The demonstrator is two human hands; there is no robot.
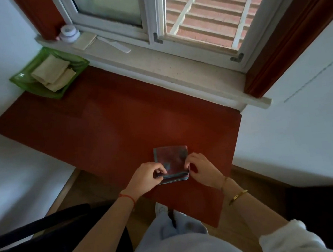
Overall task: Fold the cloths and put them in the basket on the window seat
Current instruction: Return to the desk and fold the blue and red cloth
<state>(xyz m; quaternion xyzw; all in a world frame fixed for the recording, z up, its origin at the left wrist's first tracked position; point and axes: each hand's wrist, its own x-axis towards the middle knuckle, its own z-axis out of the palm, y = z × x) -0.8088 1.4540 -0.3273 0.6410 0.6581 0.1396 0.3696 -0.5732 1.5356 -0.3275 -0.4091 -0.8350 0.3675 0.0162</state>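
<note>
A small reddish cloth with a grey-blue border (171, 162), already folded into a thick square of several layers, lies flat on the dark red window seat (108, 127), close to its near edge at about 6 o'clock in the view. The left hand (146, 177) pinches the cloth's near-left corner, thumb and fingers (162, 170) closed on the stacked edges; the right hand (201, 168) clamps the near-right edge in the same way. Both grips sit on the loose side of the fold, apparently to keep the layers from sliding apart while the square is squared up or lifted.

At about 10 o'clock, well apart from the hands and tucked into the far-left corner of the seat against the wall, stands the green basket (21, 77). Two pale folded cloths (51, 72) already lie in it, one overlapping the other, so this piece looks like the next to join them; no other loose cloth is visible on the seat.

At 12 o'clock a pale window ledge (176, 68) runs beneath a white-framed window (151, 15), with a small white jar (68, 33) at its left end. Red-brown trim frames the recess, and white walls close it in on both sides.
</note>
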